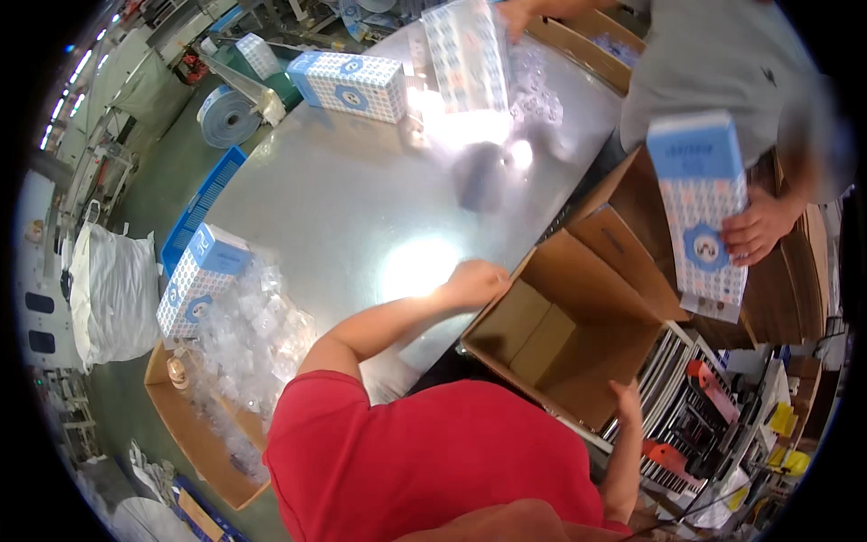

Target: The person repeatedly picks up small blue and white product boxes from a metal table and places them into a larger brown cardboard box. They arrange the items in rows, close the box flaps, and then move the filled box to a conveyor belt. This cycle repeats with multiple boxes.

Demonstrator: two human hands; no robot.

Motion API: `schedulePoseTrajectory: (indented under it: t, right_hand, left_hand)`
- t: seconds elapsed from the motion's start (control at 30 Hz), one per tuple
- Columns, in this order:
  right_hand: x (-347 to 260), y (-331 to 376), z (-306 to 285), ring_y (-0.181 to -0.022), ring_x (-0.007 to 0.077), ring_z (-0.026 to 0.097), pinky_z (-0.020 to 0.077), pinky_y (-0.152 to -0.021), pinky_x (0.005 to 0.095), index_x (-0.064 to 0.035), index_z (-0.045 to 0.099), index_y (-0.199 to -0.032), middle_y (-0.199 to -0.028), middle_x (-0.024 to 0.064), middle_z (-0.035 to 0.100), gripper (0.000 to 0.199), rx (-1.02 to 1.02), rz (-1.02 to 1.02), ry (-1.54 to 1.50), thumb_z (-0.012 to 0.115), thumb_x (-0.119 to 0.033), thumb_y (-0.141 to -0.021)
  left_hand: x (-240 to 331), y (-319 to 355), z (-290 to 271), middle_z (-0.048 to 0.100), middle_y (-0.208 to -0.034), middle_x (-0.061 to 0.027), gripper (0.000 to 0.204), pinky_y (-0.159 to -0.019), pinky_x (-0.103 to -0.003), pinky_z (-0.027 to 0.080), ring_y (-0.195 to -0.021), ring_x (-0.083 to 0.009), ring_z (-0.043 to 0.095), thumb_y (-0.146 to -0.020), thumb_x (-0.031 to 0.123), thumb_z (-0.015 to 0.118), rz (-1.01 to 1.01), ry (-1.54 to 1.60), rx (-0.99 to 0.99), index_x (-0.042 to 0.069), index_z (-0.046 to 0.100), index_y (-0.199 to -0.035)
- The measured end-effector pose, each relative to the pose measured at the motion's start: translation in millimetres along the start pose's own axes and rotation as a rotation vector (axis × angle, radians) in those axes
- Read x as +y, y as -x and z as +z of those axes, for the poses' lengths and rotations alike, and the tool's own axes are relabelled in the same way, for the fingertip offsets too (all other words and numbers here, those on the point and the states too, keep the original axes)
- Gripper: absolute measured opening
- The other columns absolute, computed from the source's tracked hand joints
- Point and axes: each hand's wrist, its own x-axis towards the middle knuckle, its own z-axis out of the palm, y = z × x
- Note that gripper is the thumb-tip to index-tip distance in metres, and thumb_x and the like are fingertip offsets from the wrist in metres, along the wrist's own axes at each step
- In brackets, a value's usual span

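An upright brown cardboard box (pixel 591 339) stands with its top open and its inside bare, between the metal table and a roller conveyor. My left hand (pixel 476 283) is closed at the box's far left corner, by the table edge, its fingertips mostly hidden. At the near right wall of the same box is my right hand (pixel 625 400), thumb over the rim and the other fingers largely out of sight. Across from me a co-worker's hand (pixel 757 226) holds a tall blue-and-white patterned carton (pixel 700 212) beside the open box.
On the metal table (pixel 316 190) are a lying patterned carton (pixel 350 86), another upright carton (pixel 468 59) and a pile of clear plastic pieces (pixel 244 325). Flattened cardboard (pixel 799 280) stacks at right. The roller conveyor (pixel 668 379) carries a black-and-red device (pixel 691 425).
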Motion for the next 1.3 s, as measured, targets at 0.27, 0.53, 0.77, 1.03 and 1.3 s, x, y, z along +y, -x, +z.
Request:
schedulePoseTrajectory:
  t: [0.27, 0.53, 0.77, 1.03, 1.3]
  right_hand:
    - [2, 13, -4, -0.107, 0.0252, 0.053, 0.0427, -0.092, 0.0340, -0.0001, 0.037, -0.133, -0.120, 0.0114, 0.054, 0.054, 0.099, -0.026, 0.014, 0.060, -0.006, -0.084]
    - [-40, 38, 19, -0.119, 0.0308, 0.047, 0.0388, -0.097, 0.0349, -0.0113, 0.009, -0.148, -0.138, 0.0227, 0.040, 0.097, 0.324, -0.356, 0.589, 0.067, 0.006, -0.071]
    - [-44, 35, 13, -0.120, 0.0394, 0.047, 0.0398, -0.096, 0.0378, -0.0085, 0.006, -0.147, -0.134, 0.0263, 0.043, 0.094, 0.340, -0.353, 0.768, 0.065, 0.003, -0.075]
    - [-42, 34, 18, -0.124, 0.0369, 0.043, 0.0338, -0.101, 0.0359, -0.0057, 0.011, -0.147, -0.137, 0.0246, 0.040, 0.084, 0.318, -0.270, 0.650, 0.058, 0.005, -0.078]
    - [-64, 6, -52, -0.094, 0.0437, 0.057, 0.0450, -0.078, 0.0492, 0.0049, 0.063, -0.093, -0.093, 0.0296, 0.061, 0.063, 0.354, 0.085, 1.133, 0.038, -0.052, -0.093]
  left_hand:
    - [-126, -132, -256, 0.047, -0.129, -0.0117, 0.041, -0.098, -0.055, 0.035, -0.125, -0.0303, 0.040, -0.075, 0.004, 0.060, -0.053, -0.888, 0.922, 0.017, 0.061, -0.113]
    - [-167, -167, -277, 0.055, -0.117, -0.0038, 0.014, -0.095, -0.059, 0.034, -0.119, -0.0279, 0.044, -0.075, 0.017, 0.062, 0.037, -0.796, 0.589, 0.019, 0.069, -0.086]
    - [-107, -62, -187, 0.058, -0.078, -0.0030, 0.007, -0.076, -0.043, 0.039, -0.087, -0.0238, 0.052, -0.071, 0.022, 0.062, 0.469, -0.816, 0.412, 0.015, 0.064, -0.069]
    - [-27, 17, -149, 0.058, -0.067, -0.0054, 0.010, -0.072, -0.039, 0.045, -0.073, -0.0236, 0.058, -0.072, 0.020, 0.059, 0.764, -0.544, 0.326, 0.014, 0.061, -0.063]
    - [-187, -97, -320, 0.025, -0.151, -0.0057, 0.046, -0.104, -0.063, 0.021, -0.141, -0.0318, 0.012, -0.091, 0.051, 0.041, -0.537, -0.589, 0.699, 0.025, 0.055, -0.127]
